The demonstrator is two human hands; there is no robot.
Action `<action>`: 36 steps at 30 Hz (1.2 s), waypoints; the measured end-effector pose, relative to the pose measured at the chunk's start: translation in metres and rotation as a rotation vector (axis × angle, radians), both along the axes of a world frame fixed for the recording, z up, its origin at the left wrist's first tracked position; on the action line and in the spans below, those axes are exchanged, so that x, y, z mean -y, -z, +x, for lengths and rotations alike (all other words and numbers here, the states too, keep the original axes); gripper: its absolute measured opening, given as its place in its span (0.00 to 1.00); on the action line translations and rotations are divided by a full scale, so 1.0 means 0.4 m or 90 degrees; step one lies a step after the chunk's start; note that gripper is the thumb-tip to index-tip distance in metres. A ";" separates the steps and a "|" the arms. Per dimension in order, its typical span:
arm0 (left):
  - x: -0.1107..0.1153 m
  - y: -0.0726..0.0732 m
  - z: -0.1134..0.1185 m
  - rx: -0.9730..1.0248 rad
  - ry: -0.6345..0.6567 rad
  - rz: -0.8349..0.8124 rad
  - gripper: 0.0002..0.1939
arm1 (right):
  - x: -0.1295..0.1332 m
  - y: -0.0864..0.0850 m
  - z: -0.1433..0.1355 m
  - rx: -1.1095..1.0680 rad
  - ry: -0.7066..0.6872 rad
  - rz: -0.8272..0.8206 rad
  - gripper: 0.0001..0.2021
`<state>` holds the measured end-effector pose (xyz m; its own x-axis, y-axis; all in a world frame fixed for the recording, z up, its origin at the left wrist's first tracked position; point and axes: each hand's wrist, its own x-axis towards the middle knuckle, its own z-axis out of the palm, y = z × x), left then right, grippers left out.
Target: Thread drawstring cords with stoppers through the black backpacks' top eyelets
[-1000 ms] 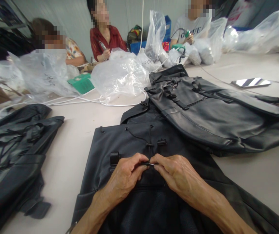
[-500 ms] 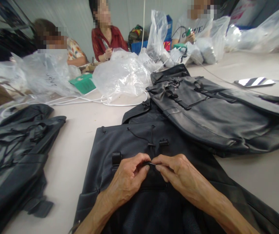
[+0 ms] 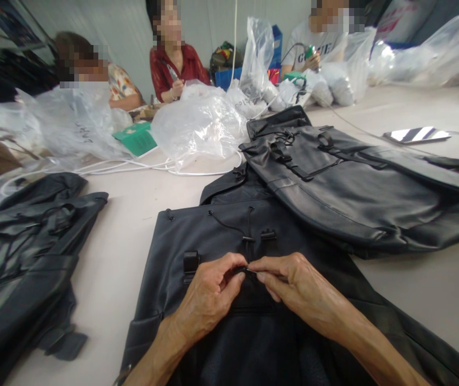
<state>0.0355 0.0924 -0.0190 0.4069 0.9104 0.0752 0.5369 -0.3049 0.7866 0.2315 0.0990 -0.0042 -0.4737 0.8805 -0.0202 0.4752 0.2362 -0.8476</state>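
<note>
A black backpack point(image 3: 181, 236) lies flat in front of me, with a drawcord point(image 3: 229, 228) running through eyelets near its top edge. Over its front, my left hand point(image 3: 213, 287) pinches a small black piece, probably a cord end, between thumb and forefinger. Close against it, my right hand point(image 3: 293, 281) is closed on a thin, shiny metal piece whose tip meets the black piece. The exact shapes between my fingertips are too small to tell. A black buckle point(image 3: 191, 261) sits left of my left hand, another buckle point(image 3: 269, 235) above my right hand.
More black backpacks lie at right point(image 3: 358, 187) and left point(image 3: 24, 268). Behind are clear plastic bags point(image 3: 201, 126), a green packet point(image 3: 136, 138), white cables point(image 3: 120, 167) and a phone point(image 3: 416, 134). Three people sit across the table point(image 3: 125, 198).
Both hands hold nearly the same pose and place. The whole view has shifted very slightly.
</note>
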 end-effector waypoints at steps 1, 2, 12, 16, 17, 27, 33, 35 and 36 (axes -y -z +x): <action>0.000 0.001 0.000 0.001 0.004 0.004 0.07 | 0.001 -0.001 -0.001 0.001 0.001 -0.002 0.14; -0.001 0.002 0.000 0.002 0.010 0.008 0.07 | 0.002 -0.001 -0.002 0.004 0.003 -0.006 0.14; -0.003 0.003 -0.002 0.005 0.019 0.021 0.08 | 0.001 0.000 0.001 -0.035 -0.011 -0.043 0.15; 0.001 0.005 0.000 -0.008 -0.003 0.002 0.07 | -0.004 0.004 0.003 -0.056 -0.017 -0.048 0.15; 0.002 0.005 0.000 -0.012 -0.006 0.002 0.08 | -0.005 0.004 0.003 -0.054 -0.016 -0.049 0.15; 0.001 0.012 0.003 0.007 0.061 0.081 0.11 | 0.007 -0.007 0.003 0.015 0.023 -0.088 0.16; 0.002 0.016 0.002 0.004 0.054 0.086 0.11 | 0.000 0.002 -0.004 -0.060 0.015 -0.117 0.13; 0.002 0.014 0.001 0.000 0.044 0.076 0.11 | -0.002 0.007 -0.006 -0.068 0.017 -0.102 0.12; 0.002 0.013 0.001 -0.003 0.037 0.070 0.11 | -0.003 0.009 -0.006 -0.069 0.020 -0.094 0.11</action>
<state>0.0358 0.0915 -0.0241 0.4591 0.8717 0.1710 0.5191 -0.4195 0.7447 0.2290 0.1001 -0.0080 -0.4520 0.8863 -0.1013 0.3849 0.0913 -0.9185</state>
